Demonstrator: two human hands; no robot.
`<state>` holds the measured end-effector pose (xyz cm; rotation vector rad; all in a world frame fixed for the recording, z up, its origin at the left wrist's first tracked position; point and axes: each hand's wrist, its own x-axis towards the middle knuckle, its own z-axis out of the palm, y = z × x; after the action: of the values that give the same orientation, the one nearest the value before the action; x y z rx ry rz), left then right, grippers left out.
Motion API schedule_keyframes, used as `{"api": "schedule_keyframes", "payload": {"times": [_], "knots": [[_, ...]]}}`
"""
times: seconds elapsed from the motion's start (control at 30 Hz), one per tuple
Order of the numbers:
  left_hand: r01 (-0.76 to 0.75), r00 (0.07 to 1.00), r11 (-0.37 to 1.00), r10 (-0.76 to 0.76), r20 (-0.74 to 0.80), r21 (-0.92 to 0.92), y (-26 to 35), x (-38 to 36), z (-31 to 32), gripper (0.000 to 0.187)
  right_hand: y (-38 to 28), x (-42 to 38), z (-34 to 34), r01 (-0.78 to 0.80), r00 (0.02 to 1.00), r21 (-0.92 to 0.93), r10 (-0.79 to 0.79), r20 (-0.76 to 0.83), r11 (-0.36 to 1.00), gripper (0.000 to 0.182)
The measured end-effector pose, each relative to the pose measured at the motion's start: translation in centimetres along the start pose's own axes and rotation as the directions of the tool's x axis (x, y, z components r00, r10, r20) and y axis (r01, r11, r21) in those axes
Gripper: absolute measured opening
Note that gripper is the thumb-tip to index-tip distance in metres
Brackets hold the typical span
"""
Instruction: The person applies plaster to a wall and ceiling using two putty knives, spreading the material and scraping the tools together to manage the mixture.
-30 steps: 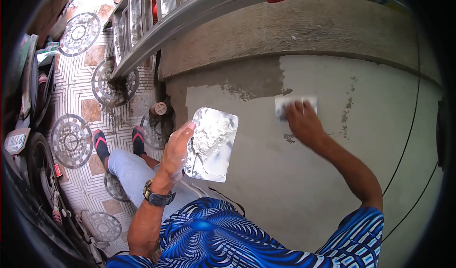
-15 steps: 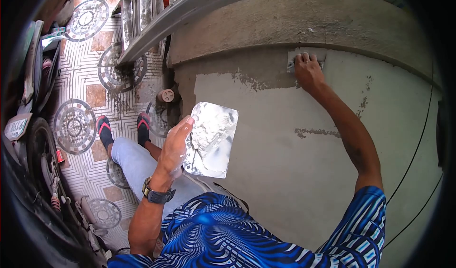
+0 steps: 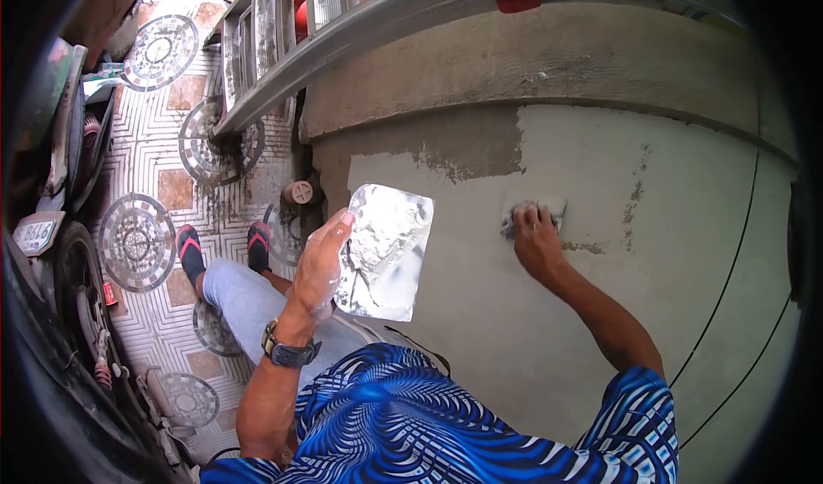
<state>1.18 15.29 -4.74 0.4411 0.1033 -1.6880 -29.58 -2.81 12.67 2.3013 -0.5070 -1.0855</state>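
My left hand (image 3: 319, 265) grips a flat metal plate (image 3: 405, 291) from its left edge, thumb on top. A heap of wet white putty (image 3: 377, 235) lies on the plate. Out to the right, my right hand (image 3: 538, 231) is closed on a small flat putty knife (image 3: 555, 208), its blade against the wall; the fingers cover most of the tool. Pale putty coats much of the wall (image 3: 463, 261) around it. A darker bare patch (image 3: 480, 137) shows up by the ledge, and thin rough gaps (image 3: 634, 197) run to the right of the knife.
An aluminium ladder (image 3: 343, 34) leans across the top, by a concrete ledge (image 3: 514, 55). At left a motorcycle (image 3: 81, 287) stands on patterned tiles (image 3: 137, 240). A round drain cap (image 3: 299, 192) sits near the wall's foot. Two dark cables (image 3: 729, 270) hang at right.
My right hand has drawn the putty knife down the wall from the ledge. White putty now covers the right part of the dark patch. The left hand and plate have hardly moved.
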Motion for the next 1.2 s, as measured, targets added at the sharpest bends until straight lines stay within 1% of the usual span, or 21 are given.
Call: {"api": "schedule_keyframes", "payload": {"times": [0.07,0.17,0.2,0.23,0.27,0.3,0.33,0.43,0.47,0.57,0.63,0.7,0.77,0.87,0.9,0.97,1.03,1.1,1.2], "knots": [[-0.008,1.000,1.000,0.008,0.001,0.000,0.3,-0.1,0.4,0.042,-0.5,-1.0,-1.9,0.001,0.969,0.102,-0.026,0.247,0.995,0.033],[-0.020,1.000,1.000,0.020,0.011,0.000,0.7,0.1,0.9,0.041,1.7,-0.7,-4.6,0.071,0.995,-0.043,-0.068,0.070,0.997,0.034],[-0.027,1.000,1.000,0.027,0.017,0.014,0.6,0.1,0.9,0.041,3.8,0.1,-5.3,0.043,0.996,-0.126,-0.052,-0.074,0.991,0.036],[-0.031,0.999,0.999,0.031,0.021,0.029,0.6,0.1,0.8,0.041,6.3,1.0,-5.3,-0.030,0.992,-0.210,0.004,-0.123,0.977,0.041],[-0.022,0.999,0.999,0.022,0.027,0.030,0.6,0.0,0.8,0.041,8.1,1.9,-6.6,-0.132,0.989,-0.334,0.099,-0.114,0.933,0.042],[-0.016,0.999,0.999,0.015,0.032,0.030,0.7,0.1,1.0,0.041,10.2,3.0,-7.5,-0.196,0.980,-0.324,0.175,-0.093,0.925,0.042],[-0.006,0.999,1.000,0.005,0.038,0.031,0.7,0.2,1.1,0.040,12.0,3.8,-7.4,-0.218,0.976,-0.423,0.189,-0.110,0.879,0.042],[0.040,0.998,0.999,-0.041,0.043,0.009,0.5,0.3,0.9,0.040,14.2,5.0,-7.2,-0.181,0.984,-0.453,0.158,-0.087,0.873,0.041],[0.048,0.998,0.999,-0.048,0.038,-0.002,0.3,0.4,0.8,0.040,14.2,5.1,-7.1,-0.196,0.978,-0.406,0.208,-0.013,0.893,0.040],[0.073,0.997,0.997,-0.073,0.026,-0.016,-0.3,0.5,0.6,0.040,12.1,4.6,-6.7,-0.242,0.955,-0.340,0.285,0.082,0.909,0.040],[0.077,0.997,0.997,-0.077,0.033,0.000,-0.3,0.5,0.4,0.040,9.3,2.0,-3.9,-0.152,0.988,-0.365,0.150,-0.036,0.918,0.040],[0.070,0.996,0.997,-0.071,0.047,0.011,-0.1,0.6,0.7,0.040,5.4,-0.8,-2.2,-0.057,0.998,-0.227,0.062,0.015,0.972,0.041],[0.067,0.997,0.998,-0.067,0.046,0.016,0.2,0.5,1.0,0.040,2.2,-2.5,-2.2,0.039,0.998,-0.055,-0.036,0.042,0.998,0.035],[0.064,0.997,0.998,-0.065,0.038,0.028,0.3,0.6,1.1,0.040,0.6,-1.7,-4.3,0.081,0.980,0.114,-0.100,0.170,0.990,0.028],[0.064,0.997,0.997,-0.066,0.042,0.039,0.3,0.8,0.9,0.040,1.0,-0.6,-4.6,0.088,0.994,0.039,-0.090,0.066,0.995,0.025],[0.068,0.997,0.997,-0.069,0.036,0.041,0.1,0.8,0.7,0.040,3.9,3.7,-4.2,0.080,0.985,-0.108,-0.096,-0.143,0.991,0.021],[0.076,0.997,0.997,-0.076,0.019,0.032,0.0,0.6,0.7,0.041,7.0,7.6,-3.0,0.027,0.969,-0.208,-0.077,-0.237,0.978,0.022],[0.057,0.998,0.997,-0.057,0.004,0.061,-0.6,0.5,0.0,0.042,9.2,10.6,-1.7,0.013,0.981,-0.200,-0.052,-0.187,0.980,0.019],[0.048,0.999,0.997,-0.047,-0.019,0.053,-1.2,0.2,-0.4,0.042,10.3,12.7,-0.2,-0.040,0.998,-0.109,0.034,-0.059,0.993,0.020]]}}
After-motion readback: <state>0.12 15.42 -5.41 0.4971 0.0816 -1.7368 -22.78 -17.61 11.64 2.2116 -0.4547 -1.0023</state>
